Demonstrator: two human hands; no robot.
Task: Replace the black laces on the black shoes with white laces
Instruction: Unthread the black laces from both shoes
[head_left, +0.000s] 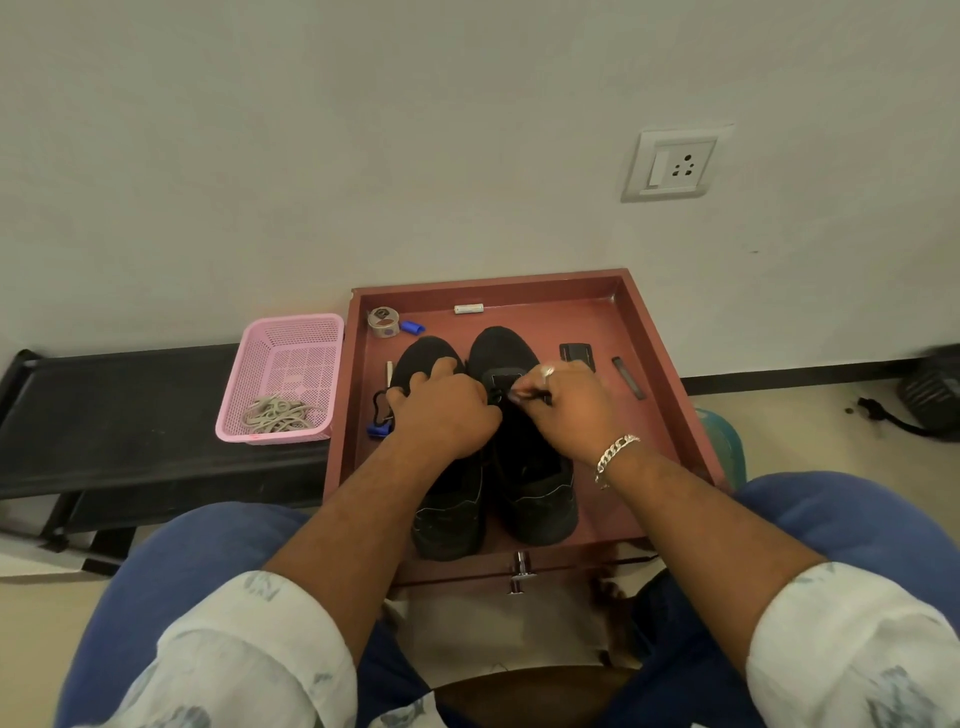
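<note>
Head view: right hand (563, 410) pinches a black lace (537, 397) at the right shoe (524, 441), its grip narrow. Left hand (441, 410) rests curled over the left shoe (447, 499), gripping its upper part. Both shoes stand side by side in a red tray (654, 364). Left of the tray sits a pink basket (285, 374) holding white laces (278, 415). Small items, a tape roll (383, 321) among them, lie at the tray's far edge.

black shoes (524, 467), pink basket (291, 358) (mesh-patterned), reddish-brown tray (670, 374), white laces (278, 414)
</note>
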